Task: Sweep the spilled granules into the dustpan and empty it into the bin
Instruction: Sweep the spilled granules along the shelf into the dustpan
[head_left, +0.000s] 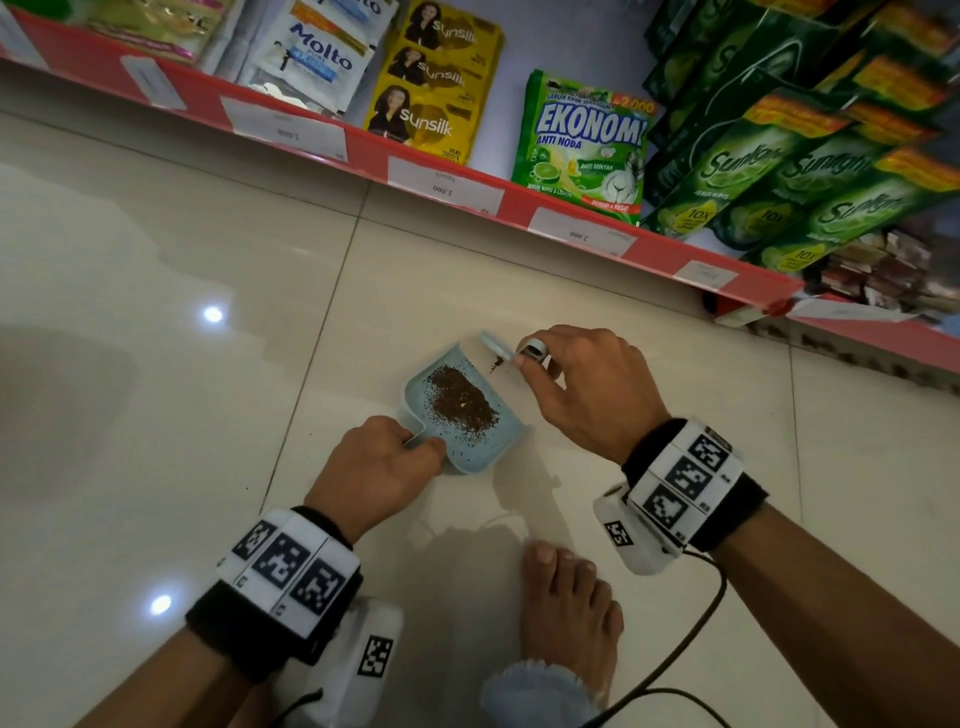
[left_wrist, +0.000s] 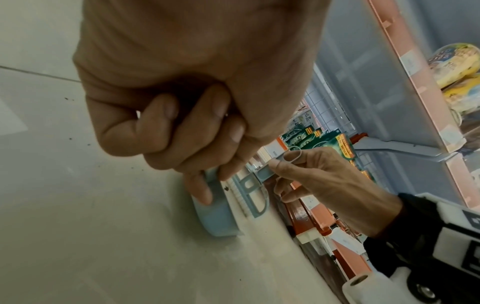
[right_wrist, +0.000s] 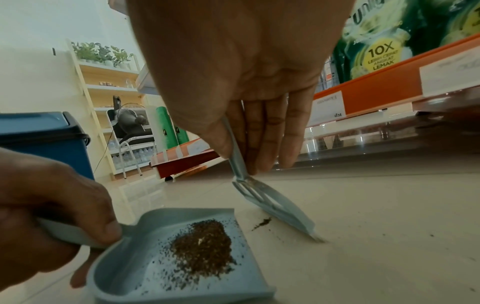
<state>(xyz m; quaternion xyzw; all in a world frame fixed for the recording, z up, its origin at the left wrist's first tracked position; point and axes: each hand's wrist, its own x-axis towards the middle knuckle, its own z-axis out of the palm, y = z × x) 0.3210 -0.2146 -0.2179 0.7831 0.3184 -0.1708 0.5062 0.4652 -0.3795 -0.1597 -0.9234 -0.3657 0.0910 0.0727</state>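
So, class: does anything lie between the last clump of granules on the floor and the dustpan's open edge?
Nothing visible does. The clump lies on bare tile just off the dustpan lip, with the brush behind it in the right hand; the left hand grips the pan's handle.

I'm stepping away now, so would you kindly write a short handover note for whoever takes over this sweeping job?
Left hand grips the dustpan handle, pan flat on the floor tiles.
Right hand pinches the small brush, bristles down on the floor just beyond the pan's mouth.
Done: most granules are piled in the pan.
Left: sweep in the small clump by the brush and a few stray specks, then empty the pan into the blue bin, off to the left in the right wrist view.
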